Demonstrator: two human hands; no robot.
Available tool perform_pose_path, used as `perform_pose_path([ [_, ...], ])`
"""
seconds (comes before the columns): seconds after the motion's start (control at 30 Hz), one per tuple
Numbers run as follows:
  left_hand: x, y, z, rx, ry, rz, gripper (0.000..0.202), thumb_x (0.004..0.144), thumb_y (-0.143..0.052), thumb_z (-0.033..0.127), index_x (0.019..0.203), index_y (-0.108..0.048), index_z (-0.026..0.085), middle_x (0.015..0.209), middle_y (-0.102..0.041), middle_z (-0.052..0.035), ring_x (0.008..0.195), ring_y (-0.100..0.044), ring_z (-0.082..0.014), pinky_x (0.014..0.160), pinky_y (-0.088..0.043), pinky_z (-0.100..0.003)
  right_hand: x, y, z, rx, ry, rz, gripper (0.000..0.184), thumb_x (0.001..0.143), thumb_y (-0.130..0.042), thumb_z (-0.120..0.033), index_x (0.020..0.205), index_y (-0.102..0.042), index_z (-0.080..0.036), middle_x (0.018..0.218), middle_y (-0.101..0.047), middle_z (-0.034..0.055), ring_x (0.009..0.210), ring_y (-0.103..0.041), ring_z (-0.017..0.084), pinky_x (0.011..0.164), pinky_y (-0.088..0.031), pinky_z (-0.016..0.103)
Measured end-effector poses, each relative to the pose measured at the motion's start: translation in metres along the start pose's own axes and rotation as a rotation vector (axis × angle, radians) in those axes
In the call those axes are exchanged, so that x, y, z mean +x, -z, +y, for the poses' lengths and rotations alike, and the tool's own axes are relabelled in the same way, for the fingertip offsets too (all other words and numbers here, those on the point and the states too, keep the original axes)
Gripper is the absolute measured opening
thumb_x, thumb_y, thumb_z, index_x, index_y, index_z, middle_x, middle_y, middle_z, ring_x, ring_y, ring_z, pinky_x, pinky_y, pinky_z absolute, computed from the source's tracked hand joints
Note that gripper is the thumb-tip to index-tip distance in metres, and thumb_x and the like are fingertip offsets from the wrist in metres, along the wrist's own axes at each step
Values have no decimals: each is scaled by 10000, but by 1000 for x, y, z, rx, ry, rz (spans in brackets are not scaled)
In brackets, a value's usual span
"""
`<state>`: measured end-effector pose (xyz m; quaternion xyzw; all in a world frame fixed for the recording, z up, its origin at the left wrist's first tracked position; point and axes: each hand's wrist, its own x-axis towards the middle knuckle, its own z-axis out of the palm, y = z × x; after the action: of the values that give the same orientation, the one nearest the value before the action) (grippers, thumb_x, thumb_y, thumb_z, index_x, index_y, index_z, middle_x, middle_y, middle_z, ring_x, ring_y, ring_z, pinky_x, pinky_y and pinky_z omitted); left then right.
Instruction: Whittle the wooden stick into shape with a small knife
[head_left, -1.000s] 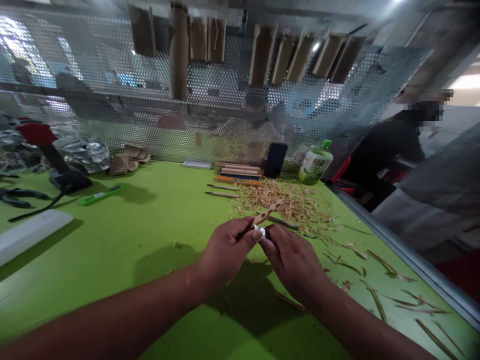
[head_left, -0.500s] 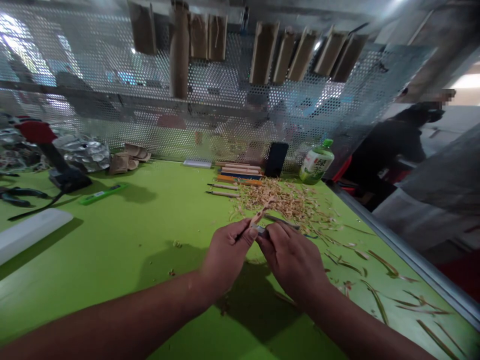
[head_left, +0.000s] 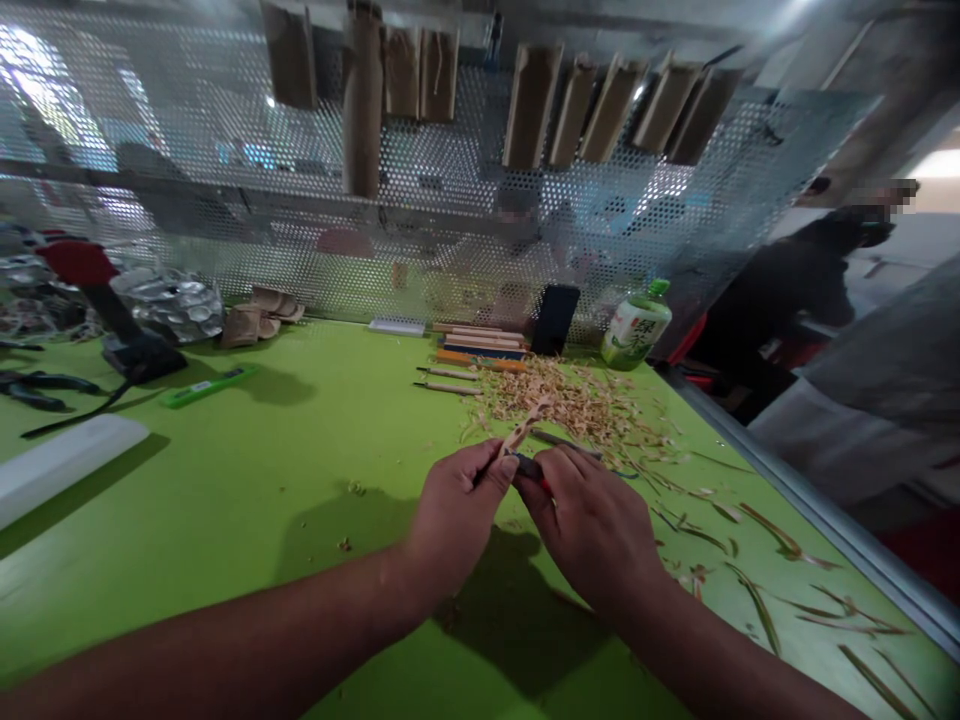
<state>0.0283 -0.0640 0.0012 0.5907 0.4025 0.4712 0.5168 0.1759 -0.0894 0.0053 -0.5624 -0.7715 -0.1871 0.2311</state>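
My left hand (head_left: 459,508) is closed around a slim carved piece of pale wood (head_left: 523,428), whose twisted far end sticks up past the fingers. Its thumb lies close to the blade of a carving knife (head_left: 528,466). My right hand (head_left: 597,518) is wrapped around the knife's handle; a bit of red shows beside the dark metal. The knife meets the wood near the left thumb, but the exact edge is hidden. Just beyond both hands lies a pile of curled wood shavings (head_left: 577,395).
Chisels (head_left: 450,388) and wooden sticks (head_left: 484,342) lie at the back, near a dark phone (head_left: 555,318) and a green-capped bottle (head_left: 636,325). At left are a green cutter (head_left: 210,386), pliers (head_left: 45,385) and a white block (head_left: 71,460). A co-worker (head_left: 787,290) stands at right.
My right hand has shifted slightly right, and the knife has turned, so its metal looks darker and some red shows. The left hand keeps its hold on the wood.
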Motion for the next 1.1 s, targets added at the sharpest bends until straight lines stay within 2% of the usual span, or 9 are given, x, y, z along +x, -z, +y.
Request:
perform_pose_path([
  [0.17,2,0,-6,-35,14,-51,248,880,-528,352,857,-668,148,771,-599,-15,743,-503,-136,665,-405,-236,-1,-3,1,36,-36,-34,330,980,-359,-408,730,-457,-217,701,-573,22,639,-524,171,568,-257,284],
  [0.27,4,1,-10,-60,-5,-115,267,905,-491,356,939,-666,156,805,-606,-19,767,-515,-139,690,-416,-244,-2,-6,4,112,-106,-111,357,974,-352,-460,731,-451,-219,659,-560,7,589,-504,162,541,-247,273],
  [0.4,7,4,-11,18,-71,-124,234,901,-505,329,955,-660,163,849,-615,-27,817,-537,-141,747,-433,-248,-1,-8,9,206,-156,-196,379,956,-360,-514,733,-446,-220,649,-554,0,587,-501,161,533,-261,263],
  [0.47,7,5,-11,-18,-6,-169,241,899,-505,361,953,-642,170,736,-558,2,691,-514,-116,651,-440,-228,0,-7,11,264,-175,-241,351,954,-366,-498,763,-458,-219,661,-564,1,591,-512,159,531,-278,258],
  [0.53,7,7,-10,-100,128,-251,259,901,-491,400,964,-610,179,625,-460,43,531,-426,-86,502,-399,-197,2,-4,13,318,-213,-292,296,943,-394,-478,834,-475,-215,693,-590,3,589,-530,153,521,-295,248],
  [0.63,8,9,-6,-174,282,-302,223,905,-479,377,957,-572,180,578,-395,73,436,-335,-60,404,-336,-167,3,0,17,370,-239,-332,238,929,-439,-448,921,-474,-213,765,-627,15,598,-556,147,516,-317,241],
  [0.8,10,12,-1,-240,358,-320,190,915,-477,326,982,-573,177,579,-400,75,433,-323,-45,399,-285,-147,4,2,21,352,-109,-330,155,928,-462,-347,867,-481,-206,780,-591,23,668,-559,160,575,-362,268],
  [0.97,13,15,-6,-380,376,-360,197,905,-503,310,1014,-570,160,593,-404,67,462,-334,-41,431,-280,-153,4,3,25,325,-103,-302,75,912,-451,-245,909,-505,-193,829,-577,31,683,-541,150,603,-388,276],
  [1.1,12,14,-8,-352,343,-346,155,880,-537,304,915,-558,155,590,-424,64,447,-345,-37,410,-294,-152,6,2,31,348,-60,-235,193,947,-365,-237,1000,-538,-171,890,-608,70,790,-578,180,692,-430,303],
])
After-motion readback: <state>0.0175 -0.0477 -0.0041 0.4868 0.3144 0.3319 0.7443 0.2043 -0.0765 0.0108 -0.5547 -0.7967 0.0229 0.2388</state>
